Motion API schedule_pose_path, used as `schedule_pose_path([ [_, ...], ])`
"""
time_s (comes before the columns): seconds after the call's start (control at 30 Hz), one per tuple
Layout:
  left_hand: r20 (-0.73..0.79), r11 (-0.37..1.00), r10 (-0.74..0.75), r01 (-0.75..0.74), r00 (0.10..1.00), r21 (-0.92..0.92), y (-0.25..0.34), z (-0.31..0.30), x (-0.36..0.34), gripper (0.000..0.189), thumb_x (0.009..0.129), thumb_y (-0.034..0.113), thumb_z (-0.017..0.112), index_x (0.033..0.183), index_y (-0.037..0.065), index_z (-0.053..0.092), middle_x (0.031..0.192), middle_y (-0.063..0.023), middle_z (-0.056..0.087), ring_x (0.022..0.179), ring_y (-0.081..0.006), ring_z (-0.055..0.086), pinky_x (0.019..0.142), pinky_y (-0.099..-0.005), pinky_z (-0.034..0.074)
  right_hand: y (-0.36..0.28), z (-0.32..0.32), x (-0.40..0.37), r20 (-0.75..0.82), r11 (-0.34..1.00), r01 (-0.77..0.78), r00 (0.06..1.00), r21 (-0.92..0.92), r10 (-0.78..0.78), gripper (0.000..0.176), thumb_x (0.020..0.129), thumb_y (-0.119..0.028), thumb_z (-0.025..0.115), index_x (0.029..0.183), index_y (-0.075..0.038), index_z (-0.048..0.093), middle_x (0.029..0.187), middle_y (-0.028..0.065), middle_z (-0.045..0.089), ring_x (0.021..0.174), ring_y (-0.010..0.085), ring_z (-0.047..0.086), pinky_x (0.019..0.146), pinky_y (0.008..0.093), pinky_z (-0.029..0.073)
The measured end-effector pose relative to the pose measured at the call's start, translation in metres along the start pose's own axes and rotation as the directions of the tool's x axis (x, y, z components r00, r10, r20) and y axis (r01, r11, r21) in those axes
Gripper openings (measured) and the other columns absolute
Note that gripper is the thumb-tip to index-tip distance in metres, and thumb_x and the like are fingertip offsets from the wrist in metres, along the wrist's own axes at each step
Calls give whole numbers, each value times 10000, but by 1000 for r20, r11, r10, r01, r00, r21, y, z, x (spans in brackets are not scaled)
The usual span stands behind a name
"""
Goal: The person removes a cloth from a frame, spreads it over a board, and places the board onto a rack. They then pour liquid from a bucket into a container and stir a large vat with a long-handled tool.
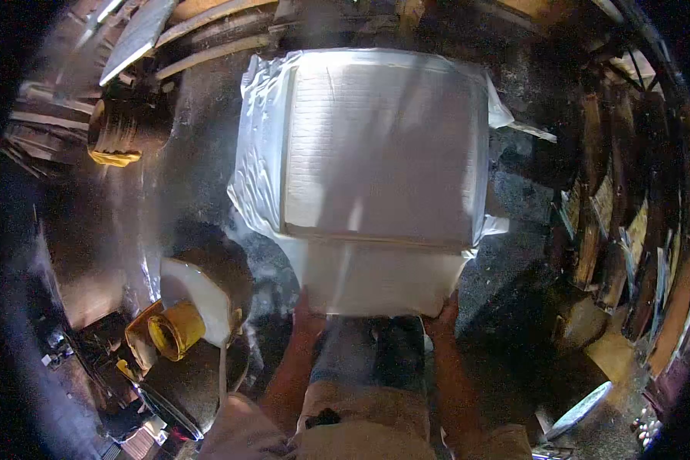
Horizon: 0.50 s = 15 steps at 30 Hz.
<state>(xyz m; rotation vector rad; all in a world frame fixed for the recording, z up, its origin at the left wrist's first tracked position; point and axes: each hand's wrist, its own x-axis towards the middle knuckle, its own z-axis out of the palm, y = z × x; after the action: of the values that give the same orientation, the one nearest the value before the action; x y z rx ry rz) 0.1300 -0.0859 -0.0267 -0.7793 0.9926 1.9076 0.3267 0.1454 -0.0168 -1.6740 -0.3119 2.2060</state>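
A large white block wrapped in clear plastic film [383, 153] fills the middle of the view, seen from above. My left hand [307, 318] grips its near bottom edge on the left side. At the right end of that same edge my right hand [442, 314] holds on as well. Both forearms reach up from the bottom of the view, and my legs show between them under the block. The block's underside and the fingers tucked beneath it are hidden.
A yellow tape roll [175, 330] sits beside a white sheet [199, 295] on a dark round stand at lower left. Another roll [115, 134] lies at upper left. Wooden boards and clutter [613, 207] line the right side; dark dusty floor [514, 268] surrounds.
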Motion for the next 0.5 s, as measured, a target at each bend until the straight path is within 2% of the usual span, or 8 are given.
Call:
schedule_pose_path([
  [0.07,23,877,283,-269,959,399,3,-12,-34,375,900,290,482,1178,37,469,1059,-95,576,965,-267,550,832,-392,454,-3,-7,-29,35,991,74,997,-107,-71,355,857,-392,465,1058,-100,490,922,67,535,755,232,524,618,417,491],
  [0.13,159,388,377,-312,912,868,21,-21,-39,374,903,279,478,1178,26,457,1050,-83,582,954,-272,555,829,-405,453,1,-20,-35,56,970,115,993,-213,-105,285,848,-341,511,992,-95,504,825,51,543,639,205,523,547,394,489],
  [0.17,225,78,420,-282,879,956,30,-26,-41,374,904,273,476,1179,20,451,1046,-76,585,948,-274,557,828,-412,453,7,-30,-31,45,961,118,993,-252,-111,252,843,-316,535,959,-93,512,777,43,546,580,192,522,512,383,488],
  [0.23,498,-607,226,-278,837,745,34,-76,-12,391,901,280,479,1201,32,442,1050,-111,580,916,-279,563,810,-432,447,27,-65,-3,-20,948,104,993,-302,-115,216,839,-286,558,919,-89,519,721,33,545,521,178,517,467,365,477],
  [0.27,460,-651,186,-241,868,720,32,-95,6,379,897,303,476,1173,45,457,1031,-102,578,905,-268,561,787,-432,448,40,-86,17,-65,944,90,991,-316,-116,211,839,-281,558,913,-87,519,713,31,540,521,178,514,458,359,466],
  [0.33,203,-365,317,-79,927,928,48,-127,52,360,888,348,471,1119,72,487,992,-86,573,883,-247,556,741,-433,450,43,-138,57,-162,940,59,980,-337,-120,201,839,-271,558,900,-84,519,697,27,531,520,178,506,439,348,445],
  [0.4,-16,60,470,-14,883,998,81,-156,99,351,879,392,465,1065,99,517,954,-70,569,861,-225,551,696,-433,453,4,-154,81,-164,925,72,976,-372,-142,190,838,-262,559,902,-86,525,712,26,538,521,164,510,436,326,439],
  [0.5,-22,589,543,-362,839,723,174,-205,189,357,865,460,456,983,140,562,896,-46,562,828,-193,543,627,-434,456,-108,-136,121,-109,863,202,953,-463,-281,175,838,-249,561,906,-90,534,735,24,549,523,143,514,432,294,430],
])
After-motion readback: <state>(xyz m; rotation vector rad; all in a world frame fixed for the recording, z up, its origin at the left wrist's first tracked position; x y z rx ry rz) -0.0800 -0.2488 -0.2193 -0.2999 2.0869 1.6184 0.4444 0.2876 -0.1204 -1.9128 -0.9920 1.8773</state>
